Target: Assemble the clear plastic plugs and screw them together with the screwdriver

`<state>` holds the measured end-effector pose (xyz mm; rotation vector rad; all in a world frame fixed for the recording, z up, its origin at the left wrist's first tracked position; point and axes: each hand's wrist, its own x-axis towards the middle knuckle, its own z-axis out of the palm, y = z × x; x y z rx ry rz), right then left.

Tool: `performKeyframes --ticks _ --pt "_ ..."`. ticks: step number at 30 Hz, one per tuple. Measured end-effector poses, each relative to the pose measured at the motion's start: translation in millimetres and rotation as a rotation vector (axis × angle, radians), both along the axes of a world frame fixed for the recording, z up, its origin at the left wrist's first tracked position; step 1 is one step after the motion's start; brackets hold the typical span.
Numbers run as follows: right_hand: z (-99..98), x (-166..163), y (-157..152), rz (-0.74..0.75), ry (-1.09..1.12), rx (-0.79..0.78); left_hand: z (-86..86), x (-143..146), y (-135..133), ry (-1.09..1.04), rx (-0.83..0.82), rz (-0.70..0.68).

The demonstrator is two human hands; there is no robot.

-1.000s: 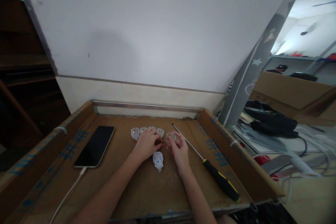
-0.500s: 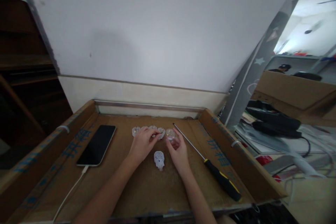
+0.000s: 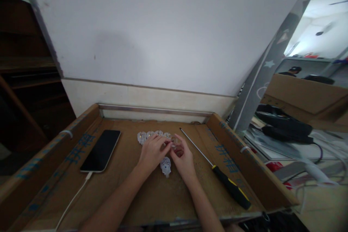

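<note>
My right hand (image 3: 185,160) is closed around a clear plastic plug housing (image 3: 177,141), its fingers curled over the far side. My left hand (image 3: 152,152) has thumb and index finger pinched together at that housing's left edge; what lies between those tips is too small to make out. Beyond my left hand stands a row of several similar clear housings (image 3: 141,137) with brass-coloured metal inside, partly covered by my fingers. A whitish plastic plug part (image 3: 165,168) with small holes lies on the cardboard just below the hands, its upper edge near my left fingers.
The cardboard tray (image 3: 152,203) has raised sides. A black phone (image 3: 101,151) with a white cable (image 3: 73,199) lies at left. At right rests a screwdriver (image 3: 231,186) with a black-yellow handle. A wall (image 3: 163,43) rises behind; a person (image 3: 292,71) is far off at right.
My left hand has moved right and nearer, from the row of housings to the one in my right hand. The fingertips of both hands now meet.
</note>
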<state>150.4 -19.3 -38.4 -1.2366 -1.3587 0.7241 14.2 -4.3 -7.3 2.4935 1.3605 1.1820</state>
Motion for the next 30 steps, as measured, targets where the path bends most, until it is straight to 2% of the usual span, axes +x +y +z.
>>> performKeyframes --ticks 4,11,15,26,30 --pt "-0.9 0.5 0.1 0.004 -0.016 0.005 0.2 0.6 -0.7 -0.016 -0.030 -0.030" --pt "0.0 0.5 -1.0 0.023 -0.068 0.013 1.0 0.4 -1.1 -0.077 -0.064 0.020" --pt "-0.3 0.9 -1.1 0.013 -0.070 0.020 1.8 -1.2 -0.7 -0.065 -0.063 -0.040" --pt "-0.8 -1.2 -1.2 0.069 -0.003 0.038 0.6 1.3 3.3 -0.016 -0.042 -0.069" --pt "2.4 -2.7 -1.3 0.068 0.079 0.023 3.2 -9.1 3.9 -0.133 -0.075 -0.022"
